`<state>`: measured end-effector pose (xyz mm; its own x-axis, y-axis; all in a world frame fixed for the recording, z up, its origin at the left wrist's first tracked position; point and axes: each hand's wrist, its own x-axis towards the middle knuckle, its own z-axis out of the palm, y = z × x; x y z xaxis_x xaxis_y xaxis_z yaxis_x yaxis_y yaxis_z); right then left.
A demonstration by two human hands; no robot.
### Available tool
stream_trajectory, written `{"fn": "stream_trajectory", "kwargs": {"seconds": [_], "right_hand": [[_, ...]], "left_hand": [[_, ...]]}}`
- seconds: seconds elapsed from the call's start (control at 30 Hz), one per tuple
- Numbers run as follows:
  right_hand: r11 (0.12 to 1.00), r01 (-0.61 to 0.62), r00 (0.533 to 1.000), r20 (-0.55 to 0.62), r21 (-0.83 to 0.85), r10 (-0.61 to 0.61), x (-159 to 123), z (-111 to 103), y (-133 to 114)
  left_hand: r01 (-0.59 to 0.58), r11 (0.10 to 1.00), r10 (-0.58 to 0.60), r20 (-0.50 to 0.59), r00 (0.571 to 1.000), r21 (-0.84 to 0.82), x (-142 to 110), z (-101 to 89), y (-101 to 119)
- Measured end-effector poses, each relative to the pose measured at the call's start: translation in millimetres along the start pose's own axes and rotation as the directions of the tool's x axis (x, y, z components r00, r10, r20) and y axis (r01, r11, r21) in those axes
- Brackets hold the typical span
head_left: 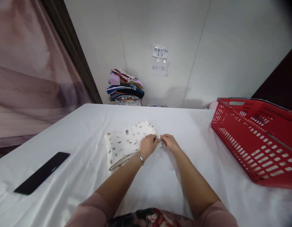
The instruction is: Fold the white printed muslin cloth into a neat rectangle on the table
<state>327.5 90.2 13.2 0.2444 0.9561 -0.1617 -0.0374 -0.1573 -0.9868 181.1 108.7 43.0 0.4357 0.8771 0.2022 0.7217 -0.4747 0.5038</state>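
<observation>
A folded white cloth (127,140) printed with small grey and green motifs lies on the white-covered table, in several layers. My left hand (148,145), with a bracelet at the wrist, rests at the cloth's right end and pinches its edge. Just beside it, my right hand (169,142) pinches the same right-hand corner between thumb and fingers. The fingertips of both hands nearly meet there, and they partly hide the corner.
To the right stands a red plastic basket (249,142) with metal handles. A black phone-like slab (42,173) lies at the left on the white sheet (197,186). Behind the table's far edge is a stack of folded fabrics (125,90). Pink curtains (30,78) hang at left.
</observation>
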Motion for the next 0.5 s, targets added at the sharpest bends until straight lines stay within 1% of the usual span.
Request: {"fn": "stream_trajectory", "kwargs": {"seconds": [0.07,0.13,0.17,0.23,0.3,0.33,0.4,0.5], "right_hand": [[1.000,0.002,1.000,-0.015,-0.007,-0.002,-1,0,-2],[1.000,0.009,1.000,-0.017,-0.011,-0.009,-3,1,-6],[1.000,0.013,1.000,-0.007,-0.009,-0.013,-4,1,-9],[1.000,0.019,1.000,0.025,0.003,-0.019,-8,2,-14],[1.000,0.018,0.998,0.053,0.022,-0.019,-10,3,-17],[0.999,0.014,0.998,0.061,0.033,-0.016,-11,4,-18],[0.999,0.005,0.998,0.065,0.052,-0.009,-12,4,-19],[0.997,0.006,0.998,0.056,0.075,-0.010,-13,5,-17]], "left_hand": [[0.038,0.999,-0.037,0.018,0.999,-0.033,4,-5.7,0],[0.052,0.998,-0.053,-0.023,0.998,-0.023,8,-12.8,2],[0.029,1.000,-0.028,-0.062,0.998,0.010,9,-16.0,4],[-0.072,0.991,0.086,-0.115,0.990,0.116,11,-20.0,7],[-0.179,0.962,0.203,-0.101,0.974,0.206,10,-19.9,10],[-0.210,0.951,0.234,-0.085,0.968,0.227,8,-18.5,11],[-0.239,0.945,0.260,-0.071,0.963,0.224,4,-14.7,11],[-0.263,0.948,0.281,-0.080,0.956,0.177,0,-10.9,10]]}}
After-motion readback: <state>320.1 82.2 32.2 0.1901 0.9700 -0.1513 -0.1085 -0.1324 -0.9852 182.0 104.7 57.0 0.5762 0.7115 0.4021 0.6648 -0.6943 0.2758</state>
